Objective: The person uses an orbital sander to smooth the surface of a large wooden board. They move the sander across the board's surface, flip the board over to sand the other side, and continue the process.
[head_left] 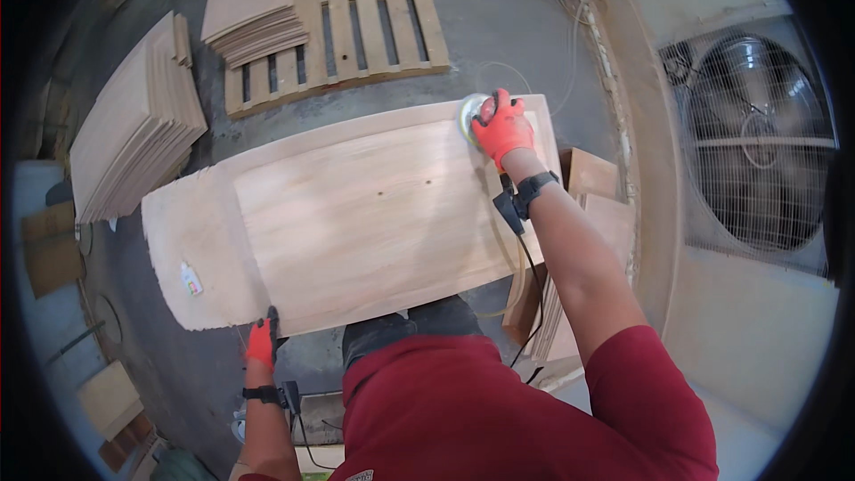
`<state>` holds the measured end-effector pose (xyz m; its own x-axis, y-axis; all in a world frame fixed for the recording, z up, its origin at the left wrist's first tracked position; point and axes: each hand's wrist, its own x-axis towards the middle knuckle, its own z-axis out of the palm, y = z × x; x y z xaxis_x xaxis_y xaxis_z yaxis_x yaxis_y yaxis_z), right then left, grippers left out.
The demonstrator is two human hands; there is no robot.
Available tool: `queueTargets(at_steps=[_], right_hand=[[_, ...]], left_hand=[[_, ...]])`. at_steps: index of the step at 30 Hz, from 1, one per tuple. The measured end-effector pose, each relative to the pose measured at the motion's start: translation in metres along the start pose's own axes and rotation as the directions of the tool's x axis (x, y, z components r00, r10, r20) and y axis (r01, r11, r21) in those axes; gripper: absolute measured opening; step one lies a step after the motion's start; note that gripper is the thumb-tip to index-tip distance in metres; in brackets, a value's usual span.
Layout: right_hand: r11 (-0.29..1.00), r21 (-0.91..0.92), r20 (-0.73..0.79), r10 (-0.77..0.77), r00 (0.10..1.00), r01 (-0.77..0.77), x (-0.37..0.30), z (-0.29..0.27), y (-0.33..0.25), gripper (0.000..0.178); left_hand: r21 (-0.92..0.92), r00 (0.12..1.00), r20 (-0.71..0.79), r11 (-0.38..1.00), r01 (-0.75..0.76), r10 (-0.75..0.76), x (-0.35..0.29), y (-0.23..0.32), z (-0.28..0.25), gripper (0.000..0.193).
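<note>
The left hand (pixel 261 345) is placed at the near edge of the wooden panel (pixel 347 214), left of centre; whether its fingers are closed cannot be told. Near the panel's far right corner, a round sander (pixel 467 118) is held under the right hand's (pixel 505 129) curled fingers. Sanding is seemingly underway; flat, even pressure is called for.

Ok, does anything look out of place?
A small white bottle lies loose at the left end of the pale wooden work surface; slightly odd, since the right hand holds a round tool at its other end. No spill shows.
</note>
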<state>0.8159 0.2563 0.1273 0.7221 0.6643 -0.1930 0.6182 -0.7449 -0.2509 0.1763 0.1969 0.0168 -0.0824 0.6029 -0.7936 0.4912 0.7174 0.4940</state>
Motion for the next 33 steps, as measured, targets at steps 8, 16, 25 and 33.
queueTargets(at_steps=[8,16,25,33], right_hand=[[0.954,0.002,0.073,-0.300,0.951,0.301,-0.071,0.055,-0.151,0.074],[0.852,0.044,0.209,-0.518,0.829,0.521,-0.145,0.088,-0.267,0.055],[0.877,-0.014,0.106,-0.476,0.873,0.480,-0.125,0.074,-0.228,0.056],[0.872,0.050,0.144,-0.489,0.860,0.487,-0.140,0.099,-0.254,0.057]], left_hand=[[0.059,0.995,0.011,0.993,-0.101,0.101,0.015,-0.014,0.003,0.064],[0.510,0.911,0.156,0.758,-0.406,0.383,0.034,-0.036,-0.002,0.057],[0.206,0.959,0.058,0.937,-0.283,0.277,0.014,-0.010,0.005,0.045],[0.218,0.988,0.062,0.964,-0.151,0.140,-0.001,0.018,0.002,0.042]])
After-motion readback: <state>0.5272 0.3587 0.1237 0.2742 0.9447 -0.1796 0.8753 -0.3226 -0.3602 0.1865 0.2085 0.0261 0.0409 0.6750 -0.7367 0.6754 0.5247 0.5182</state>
